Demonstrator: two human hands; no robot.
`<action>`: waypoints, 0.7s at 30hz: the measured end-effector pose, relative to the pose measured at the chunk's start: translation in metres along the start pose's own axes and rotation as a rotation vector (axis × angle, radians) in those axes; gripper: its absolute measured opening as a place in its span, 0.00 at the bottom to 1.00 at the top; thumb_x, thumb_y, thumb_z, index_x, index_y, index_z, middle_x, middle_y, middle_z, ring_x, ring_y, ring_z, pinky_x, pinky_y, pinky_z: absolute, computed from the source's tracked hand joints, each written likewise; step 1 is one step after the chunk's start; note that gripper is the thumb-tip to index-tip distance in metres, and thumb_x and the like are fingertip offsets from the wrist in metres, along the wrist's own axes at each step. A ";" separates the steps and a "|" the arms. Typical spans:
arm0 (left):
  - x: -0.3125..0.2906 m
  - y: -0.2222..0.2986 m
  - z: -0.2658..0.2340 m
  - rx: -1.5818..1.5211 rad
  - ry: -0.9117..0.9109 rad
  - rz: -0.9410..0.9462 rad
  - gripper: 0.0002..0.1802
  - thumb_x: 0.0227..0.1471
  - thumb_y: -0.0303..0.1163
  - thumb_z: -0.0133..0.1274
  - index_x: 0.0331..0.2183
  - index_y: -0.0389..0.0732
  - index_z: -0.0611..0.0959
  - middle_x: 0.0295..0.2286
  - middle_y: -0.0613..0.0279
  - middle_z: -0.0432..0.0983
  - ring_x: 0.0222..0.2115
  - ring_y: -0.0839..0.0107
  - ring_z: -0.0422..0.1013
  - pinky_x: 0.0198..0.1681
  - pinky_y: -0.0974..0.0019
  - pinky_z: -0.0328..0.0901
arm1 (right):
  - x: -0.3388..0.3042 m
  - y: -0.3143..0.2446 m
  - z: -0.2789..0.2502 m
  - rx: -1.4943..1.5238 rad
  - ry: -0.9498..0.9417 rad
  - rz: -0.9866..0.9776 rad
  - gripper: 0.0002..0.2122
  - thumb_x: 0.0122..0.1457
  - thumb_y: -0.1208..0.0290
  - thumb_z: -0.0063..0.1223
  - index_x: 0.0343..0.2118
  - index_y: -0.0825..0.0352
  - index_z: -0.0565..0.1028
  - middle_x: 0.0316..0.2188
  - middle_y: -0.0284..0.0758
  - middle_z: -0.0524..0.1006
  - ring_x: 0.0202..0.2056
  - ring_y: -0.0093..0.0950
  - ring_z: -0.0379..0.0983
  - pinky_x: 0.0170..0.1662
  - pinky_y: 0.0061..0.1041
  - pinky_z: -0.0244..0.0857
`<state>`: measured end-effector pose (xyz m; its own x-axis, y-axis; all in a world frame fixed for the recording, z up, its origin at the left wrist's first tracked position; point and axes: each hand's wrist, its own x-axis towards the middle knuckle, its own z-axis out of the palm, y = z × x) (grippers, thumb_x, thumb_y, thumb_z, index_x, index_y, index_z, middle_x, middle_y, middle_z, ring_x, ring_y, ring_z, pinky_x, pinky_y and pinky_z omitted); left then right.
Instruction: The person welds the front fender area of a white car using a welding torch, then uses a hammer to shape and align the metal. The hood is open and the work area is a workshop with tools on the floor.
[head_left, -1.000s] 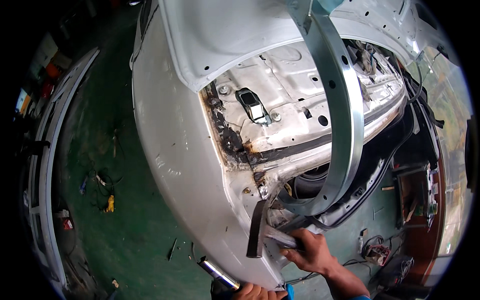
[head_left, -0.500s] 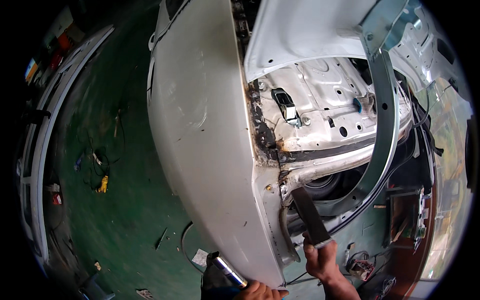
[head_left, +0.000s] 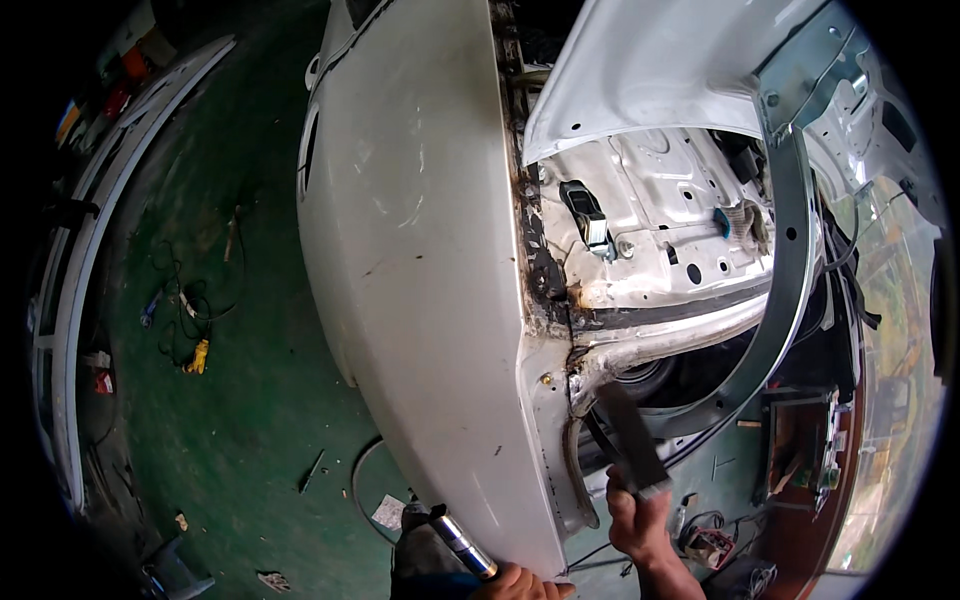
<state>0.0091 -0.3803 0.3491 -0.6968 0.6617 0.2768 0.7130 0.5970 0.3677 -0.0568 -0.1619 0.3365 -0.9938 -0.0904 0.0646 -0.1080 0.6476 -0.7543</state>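
At the lower edge my left hand (head_left: 522, 582) is closed around the end of a chrome cylindrical tool (head_left: 463, 545), beside the lower edge of a white car body panel (head_left: 430, 300). Part of that hand is cut off by the picture's edge. My right hand (head_left: 640, 520) is closed on a dark, bar-shaped tool (head_left: 632, 440), smeared by motion. Its upper end is close to the rusty, bare-metal corner (head_left: 585, 385) of the car body opening. A thin dark strip shows beside the bar; what it is, I cannot make out.
A curved grey metal strip (head_left: 790, 235) arches over the opening, below a raised white panel (head_left: 650, 75). A grey glove (head_left: 745, 222) and a black box-like part (head_left: 588, 218) lie inside the car. Cables with a yellow connector (head_left: 200, 355) lie on the green floor.
The car has shifted slightly right in the picture as the view turned. The dark bar in my right hand has moved a little and is now blurred. Both hands keep their hold.
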 end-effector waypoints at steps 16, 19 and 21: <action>-0.001 0.000 -0.002 -0.023 0.009 0.000 0.23 0.59 0.40 0.53 0.15 0.42 0.76 0.13 0.62 0.67 0.20 0.67 0.67 0.31 0.62 0.61 | 0.010 -0.015 -0.006 -0.039 -0.003 -0.048 0.12 0.63 0.66 0.53 0.39 0.72 0.71 0.20 0.43 0.74 0.20 0.42 0.74 0.26 0.37 0.67; -0.002 0.001 -0.001 -0.037 -0.005 -0.005 0.22 0.59 0.40 0.53 0.16 0.41 0.77 0.13 0.61 0.68 0.20 0.67 0.67 0.31 0.61 0.61 | 0.023 -0.022 -0.008 -0.077 -0.124 0.187 0.15 0.64 0.62 0.53 0.39 0.72 0.71 0.19 0.42 0.73 0.20 0.40 0.73 0.26 0.36 0.67; -0.001 0.001 0.000 -0.041 0.000 -0.009 0.22 0.59 0.40 0.53 0.16 0.41 0.77 0.14 0.61 0.69 0.21 0.66 0.68 0.31 0.61 0.61 | 0.014 -0.021 -0.012 -0.042 -0.054 0.197 0.14 0.64 0.63 0.53 0.39 0.72 0.71 0.18 0.42 0.73 0.19 0.40 0.72 0.26 0.36 0.66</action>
<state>0.0104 -0.3806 0.3490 -0.7030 0.6565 0.2736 0.7031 0.5838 0.4060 -0.0689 -0.1671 0.3610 -0.9931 0.0017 -0.1177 0.0865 0.6880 -0.7206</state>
